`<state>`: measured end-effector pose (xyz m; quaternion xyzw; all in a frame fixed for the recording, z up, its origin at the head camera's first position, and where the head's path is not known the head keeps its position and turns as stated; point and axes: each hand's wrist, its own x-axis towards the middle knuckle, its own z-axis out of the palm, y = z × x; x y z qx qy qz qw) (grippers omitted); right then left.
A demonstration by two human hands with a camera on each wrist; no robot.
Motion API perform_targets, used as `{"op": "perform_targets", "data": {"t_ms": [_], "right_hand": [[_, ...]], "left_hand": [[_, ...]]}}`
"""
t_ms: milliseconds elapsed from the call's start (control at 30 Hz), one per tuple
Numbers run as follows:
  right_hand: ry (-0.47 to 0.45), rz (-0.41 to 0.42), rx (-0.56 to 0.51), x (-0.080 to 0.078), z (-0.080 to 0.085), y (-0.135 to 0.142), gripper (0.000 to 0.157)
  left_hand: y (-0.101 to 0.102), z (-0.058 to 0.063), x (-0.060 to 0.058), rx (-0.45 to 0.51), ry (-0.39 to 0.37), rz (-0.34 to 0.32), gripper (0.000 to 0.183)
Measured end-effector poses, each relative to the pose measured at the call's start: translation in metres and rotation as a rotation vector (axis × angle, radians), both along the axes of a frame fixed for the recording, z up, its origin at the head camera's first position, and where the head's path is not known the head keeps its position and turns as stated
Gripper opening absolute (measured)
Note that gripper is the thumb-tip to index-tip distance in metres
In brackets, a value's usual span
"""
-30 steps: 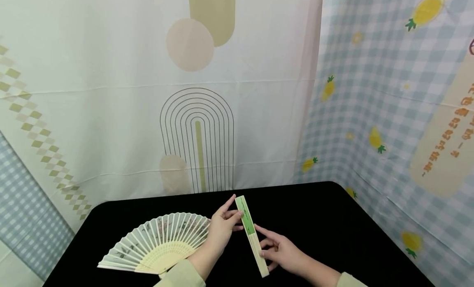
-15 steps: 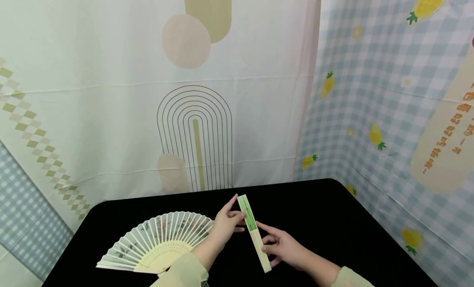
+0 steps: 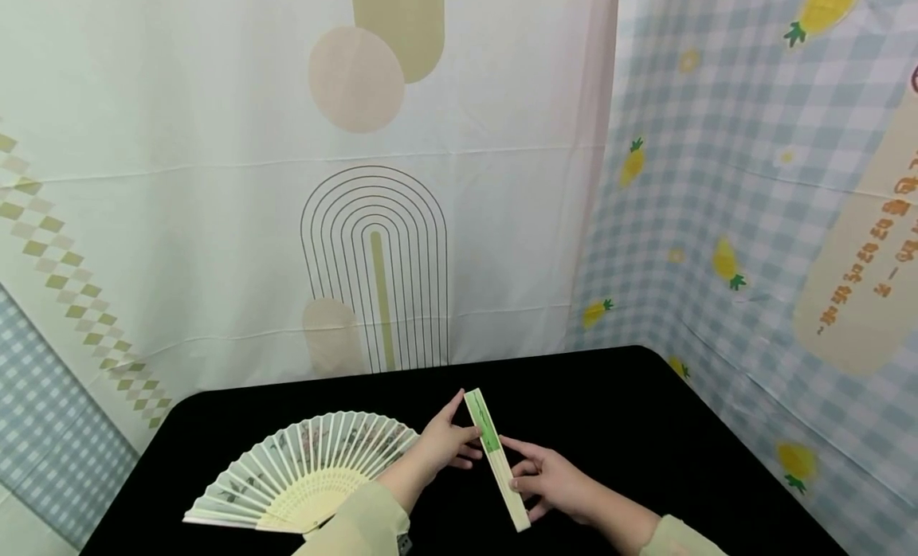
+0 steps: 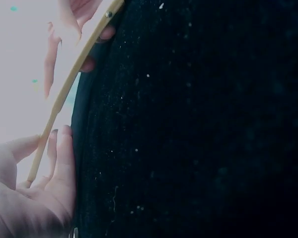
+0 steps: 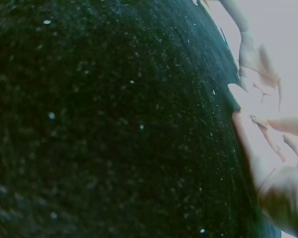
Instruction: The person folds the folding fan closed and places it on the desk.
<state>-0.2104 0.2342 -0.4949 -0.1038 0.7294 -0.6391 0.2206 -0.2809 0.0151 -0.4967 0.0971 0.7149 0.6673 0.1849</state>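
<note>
A folded hand fan [image 3: 506, 483] is held slanted over the black table, its green patterned end away from me and its pale ribs nearer. My left hand [image 3: 443, 443] pinches the green end, thumb on the face and index finger reaching to the tip. Lower down, my right hand [image 3: 555, 483] grips the pale ribs between thumb and fingers, its index finger pointing along the edge. From the left wrist, the fan [image 4: 69, 84] appears edge-on, with a rivet near the far end. An open fan [image 3: 308, 492] with a floral print lies left, partly covered by my left arm.
The black table [image 3: 631, 428] has rounded back corners. Behind it hangs a pale curtain [image 3: 516, 245] with printed shapes. A blue checked cloth [image 3: 688, 213] with pineapples closes off the right side.
Both hands and the folded fan have shifted slightly to the right. The left hand has dipped a little. The folded fan stays folded and the open fan has not moved on the table.
</note>
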Motion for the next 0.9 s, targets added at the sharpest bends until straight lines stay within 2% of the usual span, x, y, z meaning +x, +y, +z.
{"op": "perform_targets", "data": {"t_ms": [367,900], "right_hand": [[-0.076,0.006,-0.006,-0.003,0.004,0.004,0.070],[-0.126,0.007,0.017,-0.007,0.004,0.005,0.068]], "left_hand": [[0.006,-0.007,-0.006,-0.050,-0.051,-0.019,0.084],[0.007,0.004,-0.006,-0.155,-0.097,-0.047,0.086]]}}
